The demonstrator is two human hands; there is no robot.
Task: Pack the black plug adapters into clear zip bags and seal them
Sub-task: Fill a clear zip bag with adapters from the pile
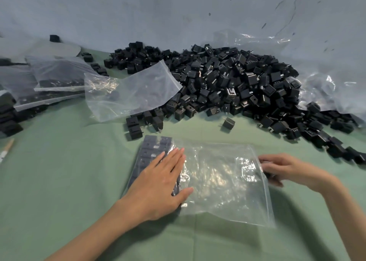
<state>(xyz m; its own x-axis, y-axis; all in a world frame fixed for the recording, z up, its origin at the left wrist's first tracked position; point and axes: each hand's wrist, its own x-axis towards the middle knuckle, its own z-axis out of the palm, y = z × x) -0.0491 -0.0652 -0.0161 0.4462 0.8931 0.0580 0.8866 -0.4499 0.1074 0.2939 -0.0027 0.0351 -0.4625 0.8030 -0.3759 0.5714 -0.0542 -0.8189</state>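
A clear zip bag (221,181) lies flat on the green table in front of me. Rows of black plug adapters (150,151) fill its left end. My left hand (160,185) lies flat, fingers straight, pressing on those adapters through the plastic. My right hand (277,168) pinches the bag's right edge, where the zip strip runs, fingers curled. A big heap of loose black adapters (227,82) lies behind the bag, against the blue backdrop.
An empty clear bag (130,92) rests on the heap's left side. Filled bags (55,82) are stacked at the far left, with more adapters (8,120) beside them. A single adapter (228,123) stands alone near the heap. A brush handle (7,148) lies at the left edge.
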